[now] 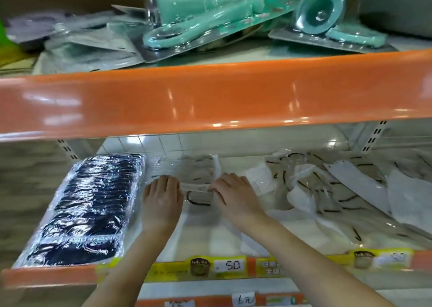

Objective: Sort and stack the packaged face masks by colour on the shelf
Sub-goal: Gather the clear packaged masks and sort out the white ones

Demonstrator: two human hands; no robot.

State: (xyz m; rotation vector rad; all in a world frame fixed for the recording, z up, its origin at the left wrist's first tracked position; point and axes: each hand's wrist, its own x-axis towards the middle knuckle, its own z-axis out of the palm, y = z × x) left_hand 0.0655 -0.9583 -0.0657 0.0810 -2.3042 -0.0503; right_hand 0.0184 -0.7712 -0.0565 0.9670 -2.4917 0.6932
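Observation:
A row of black packaged masks lies stacked at the left of the lower shelf. A clear-wrapped stack of white masks with black ear loops stands in the middle. My left hand rests palm down against that stack's left front. My right hand pinches the front white mask packet at its right edge. A loose, untidy pile of white packaged masks spreads over the right part of the shelf.
The orange front rail of the upper shelf hangs just above my hands. On it lie teal blister-packed tools and flat clear packets. A price label reading 5.0 is on the lower rail.

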